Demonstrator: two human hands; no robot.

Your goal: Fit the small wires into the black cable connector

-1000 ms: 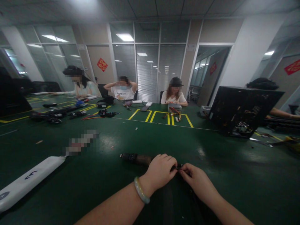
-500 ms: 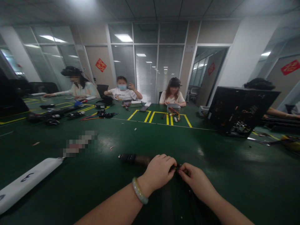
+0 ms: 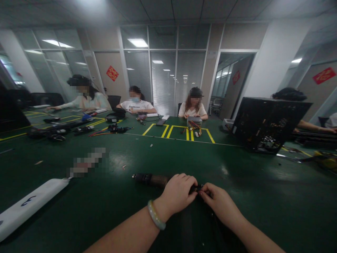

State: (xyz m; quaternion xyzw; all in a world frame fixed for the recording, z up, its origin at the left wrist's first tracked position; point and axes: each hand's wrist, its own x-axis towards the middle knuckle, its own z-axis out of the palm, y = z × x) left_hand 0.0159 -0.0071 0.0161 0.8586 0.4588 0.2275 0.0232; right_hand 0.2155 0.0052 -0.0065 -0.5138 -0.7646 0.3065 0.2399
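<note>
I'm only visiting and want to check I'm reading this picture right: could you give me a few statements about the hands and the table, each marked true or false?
1. The left hand and the right hand meet on a small dark part. True.
2. The bracelet sits on the right wrist. False: it is on the left wrist.
3. A black computer case stands on the table, off to the right. True.
4. The table is red. False: it is dark green with yellow lines.
5. The long white object lies under the left hand. False: it lies apart, at the far left.
</note>
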